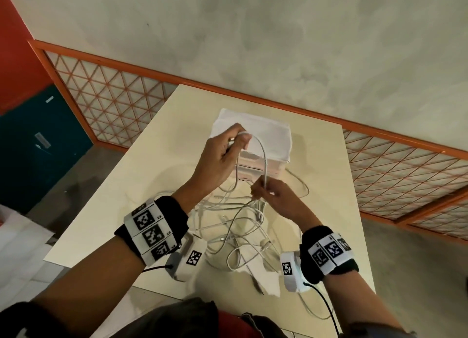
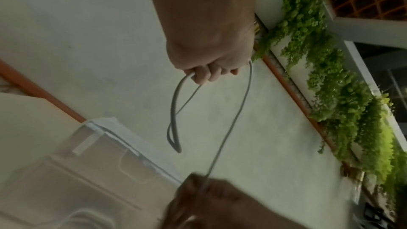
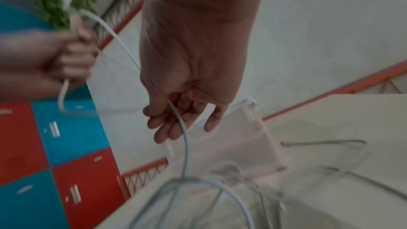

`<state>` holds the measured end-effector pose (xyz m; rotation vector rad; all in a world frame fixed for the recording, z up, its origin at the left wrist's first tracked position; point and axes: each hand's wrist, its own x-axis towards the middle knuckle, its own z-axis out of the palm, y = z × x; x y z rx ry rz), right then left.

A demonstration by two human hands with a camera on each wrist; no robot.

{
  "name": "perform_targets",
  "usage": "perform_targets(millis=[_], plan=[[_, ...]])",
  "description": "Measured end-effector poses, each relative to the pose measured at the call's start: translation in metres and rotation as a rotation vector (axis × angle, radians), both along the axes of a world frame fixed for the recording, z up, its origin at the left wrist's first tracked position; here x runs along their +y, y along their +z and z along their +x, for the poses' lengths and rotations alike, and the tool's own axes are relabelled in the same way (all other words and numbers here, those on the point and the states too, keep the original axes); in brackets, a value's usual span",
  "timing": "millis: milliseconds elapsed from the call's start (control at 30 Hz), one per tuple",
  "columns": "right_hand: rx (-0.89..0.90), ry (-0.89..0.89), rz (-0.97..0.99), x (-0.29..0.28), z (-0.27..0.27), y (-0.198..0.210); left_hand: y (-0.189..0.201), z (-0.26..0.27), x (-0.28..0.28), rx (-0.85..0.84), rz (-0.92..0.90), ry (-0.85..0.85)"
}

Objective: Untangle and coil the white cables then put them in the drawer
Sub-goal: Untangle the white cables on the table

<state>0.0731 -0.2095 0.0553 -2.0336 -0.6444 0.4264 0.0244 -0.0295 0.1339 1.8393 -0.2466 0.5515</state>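
Note:
My left hand (image 1: 229, 145) is raised over the table and grips one white cable (image 1: 263, 158) near its plug end, with a small loop hanging below the fist (image 2: 174, 128). The same cable arcs down to my right hand (image 1: 266, 189), which pinches it between thumb and fingers (image 3: 174, 116) just above the tangle. A heap of white cables (image 1: 238, 226) lies knotted on the table between my wrists. Behind the hands stands a small translucent drawer unit (image 1: 263, 165) with a white cloth on top (image 1: 253, 125); its drawers look closed.
The cream table (image 1: 152, 165) ends near my body and at an orange-framed lattice railing (image 1: 114, 97) beyond. One cable trails off the near right edge (image 1: 311, 310). Red and blue lockers (image 3: 55, 145) stand to the left, and hanging green plants (image 2: 330, 76) show beyond the railing.

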Motion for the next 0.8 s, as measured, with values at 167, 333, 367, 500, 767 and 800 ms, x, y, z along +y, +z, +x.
perform_targets(millis=[167,333,367,500,767,800], plan=[[0.039,0.031,-0.173,-0.002,0.005,-0.048,0.008,0.003,-0.002,-0.065,-0.143,0.128],[-0.092,-0.136,0.056,0.007,0.014,-0.006,-0.048,0.01,0.024,0.243,0.126,0.302],[-0.108,-0.177,0.101,0.011,0.015,0.009,-0.061,0.011,0.032,0.336,0.198,0.301],[-0.254,-0.207,0.258,0.024,0.008,0.077,-0.104,0.007,0.052,0.595,0.399,0.244],[-0.485,-0.221,0.32,0.022,0.012,0.141,-0.116,-0.004,0.068,0.678,0.456,-0.048],[-0.526,-0.255,0.276,0.018,0.014,0.143,-0.109,-0.004,0.068,0.645,0.342,-0.079]])
